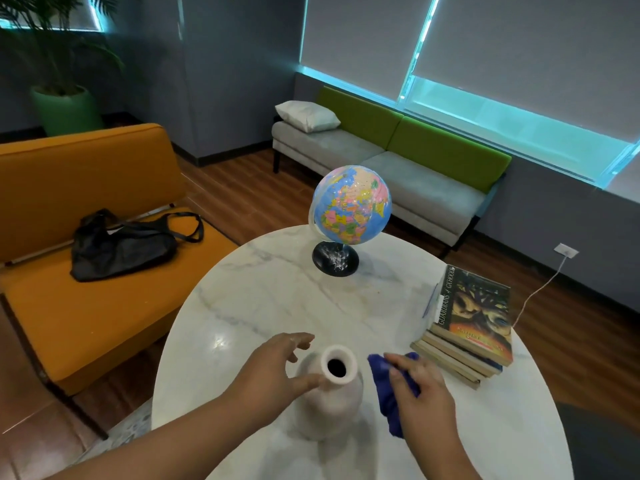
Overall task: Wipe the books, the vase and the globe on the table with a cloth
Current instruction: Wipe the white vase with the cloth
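A white vase (pixel 329 400) stands upright near the front of the round marble table (pixel 277 299). My left hand (pixel 277 368) is at the vase's neck, thumb against it and fingers spread loosely. My right hand (pixel 419 386) grips a blue cloth (pixel 384 393) just right of the vase. A colourful globe (pixel 351 204) on a black base stands at the table's far side. A stack of several books (pixel 467 327) lies at the right edge.
An orange sofa (pixel 86 271) with a black bag (pixel 121 244) on it stands to the left. A grey and green bench (pixel 398 161) with a white pillow lies beyond the table. A cable runs from a wall socket (pixel 565 250) at the right.
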